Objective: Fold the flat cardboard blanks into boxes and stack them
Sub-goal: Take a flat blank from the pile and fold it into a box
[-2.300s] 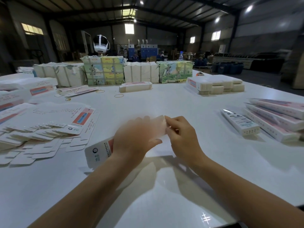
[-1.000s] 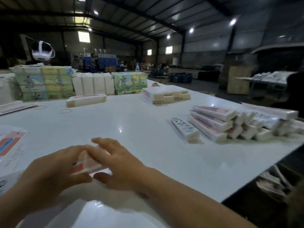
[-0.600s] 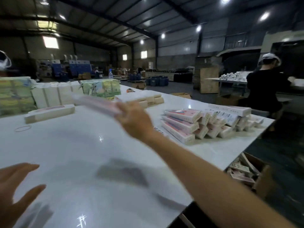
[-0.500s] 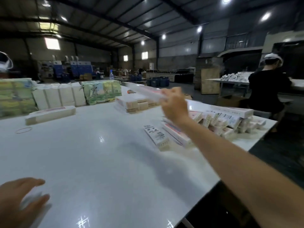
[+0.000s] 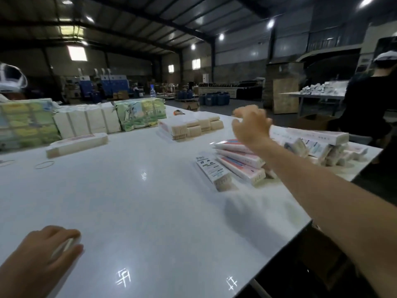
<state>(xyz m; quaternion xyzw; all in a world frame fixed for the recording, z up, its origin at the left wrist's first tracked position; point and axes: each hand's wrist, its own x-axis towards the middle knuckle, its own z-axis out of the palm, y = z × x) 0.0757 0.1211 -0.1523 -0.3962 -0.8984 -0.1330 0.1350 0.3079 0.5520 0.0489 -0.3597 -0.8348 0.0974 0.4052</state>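
Note:
My right hand hovers with loosely spread fingers and holds nothing, just above the pile of folded pink-and-white boxes at the table's right side. A long folded box lies on top of the pile beyond the hand. One folded box with printed text lies alone to the left of the pile. At the bottom left my left hand pinches a white flat blank between thumb and fingers on the white table. Most of the blank is hidden under the hand.
Wrapped bundles and white packs line the far edge. In front of them lie a long box, a bound stack of blanks and a rubber band. The table's right edge runs diagonally; a person in black stands beyond it.
My right hand carried the folded box rightward to the pile and let it go; it is now empty. My left hand dropped to the table and took hold of a blank.

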